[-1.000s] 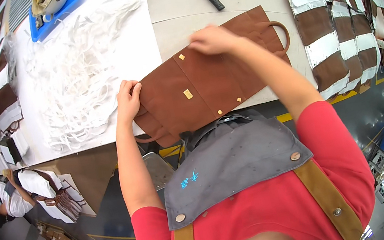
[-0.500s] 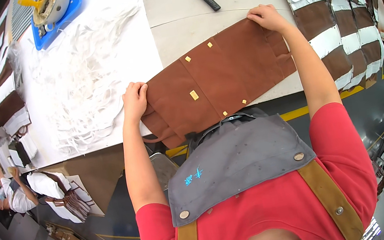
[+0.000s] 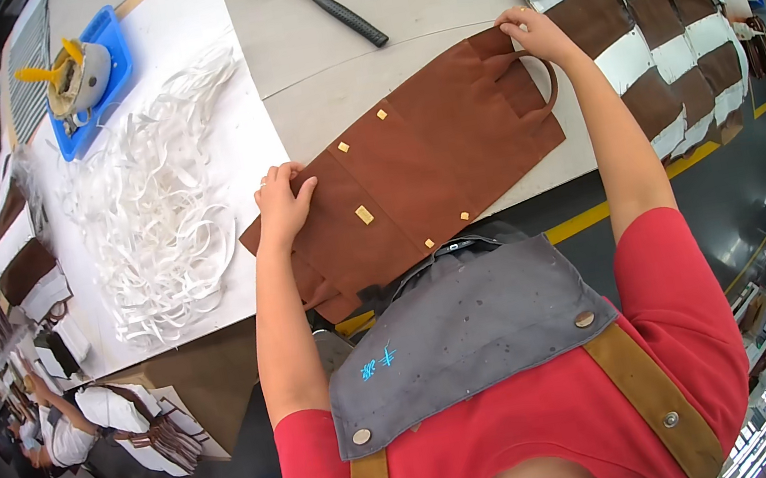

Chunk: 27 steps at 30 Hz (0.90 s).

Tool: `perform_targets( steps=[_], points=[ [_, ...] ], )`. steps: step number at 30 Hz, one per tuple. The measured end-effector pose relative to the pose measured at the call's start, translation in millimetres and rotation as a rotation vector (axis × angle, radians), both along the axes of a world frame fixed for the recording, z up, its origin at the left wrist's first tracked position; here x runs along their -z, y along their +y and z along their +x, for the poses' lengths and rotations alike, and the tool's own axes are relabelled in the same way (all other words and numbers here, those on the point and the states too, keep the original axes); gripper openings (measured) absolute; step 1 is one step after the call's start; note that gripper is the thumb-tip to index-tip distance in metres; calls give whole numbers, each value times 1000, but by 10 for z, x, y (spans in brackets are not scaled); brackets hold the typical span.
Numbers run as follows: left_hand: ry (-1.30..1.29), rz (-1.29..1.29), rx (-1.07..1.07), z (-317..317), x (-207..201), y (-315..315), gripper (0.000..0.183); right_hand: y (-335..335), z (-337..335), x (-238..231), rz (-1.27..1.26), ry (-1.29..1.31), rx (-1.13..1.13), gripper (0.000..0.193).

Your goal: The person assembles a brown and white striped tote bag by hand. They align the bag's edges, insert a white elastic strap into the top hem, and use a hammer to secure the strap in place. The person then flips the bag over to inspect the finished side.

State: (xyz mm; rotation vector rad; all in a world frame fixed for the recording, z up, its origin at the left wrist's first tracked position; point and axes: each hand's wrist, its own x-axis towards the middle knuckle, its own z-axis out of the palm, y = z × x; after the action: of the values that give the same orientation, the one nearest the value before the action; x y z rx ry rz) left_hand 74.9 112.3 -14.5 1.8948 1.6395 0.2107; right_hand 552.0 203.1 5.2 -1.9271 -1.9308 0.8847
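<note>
Fingers of the right hand (image 3: 540, 37) seemingly pinch the brown bag (image 3: 425, 156), those of the left hand (image 3: 283, 207) lie spread, and uneven tugging could slide it off the desk (image 3: 303, 95).

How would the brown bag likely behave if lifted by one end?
The brown bag would probably bend or sag, as its ends show folds. It seems unlikely to roll, lying flat and broad. Its right handle may keep some shape, since it forms an open loop.
</note>
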Motion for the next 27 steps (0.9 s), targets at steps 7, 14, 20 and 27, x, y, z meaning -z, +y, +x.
perform_targets(
  steps=[7,14,20,27],
  points=[
    [55,113,17,82,-48,21,22,-71,12,132,101,174,67,19],
    [-174,373,155,1421,92,441,23,33,-446,143,309,-26,-306,14],
    [-244,167,46,2127,276,656,16,46,-694,196,133,-25,-456,12],
    [-392,120,12,2144,271,675,13,82,-608,197,1,256,-444,11]
  ],
)
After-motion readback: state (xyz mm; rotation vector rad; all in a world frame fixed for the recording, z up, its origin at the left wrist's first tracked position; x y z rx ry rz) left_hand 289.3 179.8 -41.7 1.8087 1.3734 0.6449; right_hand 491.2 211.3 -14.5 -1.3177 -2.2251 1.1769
